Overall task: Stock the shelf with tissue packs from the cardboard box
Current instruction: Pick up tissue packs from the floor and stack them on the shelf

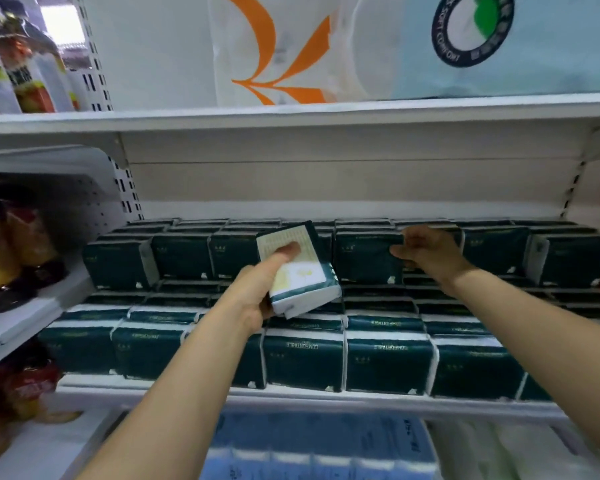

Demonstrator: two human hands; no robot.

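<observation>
The left hand (257, 292) grips one tissue pack (300, 271), thumb pressed across its pale printed face and fingers curled under its near edge. The pack is tilted, its far end raised, and it is held above the rows of dark green tissue packs (305, 362) that fill the white shelf (291, 398) from left to right.

Those packs stand in a near row at the shelf's front lip, with more laid flat behind them, and a taller far row (184, 256) stacked toward the back wall. The held pack hangs over the middle of the shelf, in front of a gap in the far row.

The right hand (426, 252) reaches to the far row, right of the held pack. Its fingers curl round the upper right edge of a standing pack (366, 261) there, thumb on the front face.

On the shelf above sit large white and pale blue bags, one with an orange mark (278, 64) and one with a round dark and green logo (471, 29). Left of the shelving stand bottles (25, 71) up high and reddish packaged goods (14, 251) lower down. Below the stocked shelf lie pale blue wrapped packs (319, 445), blurred.

The cardboard box does not show in the head view.
</observation>
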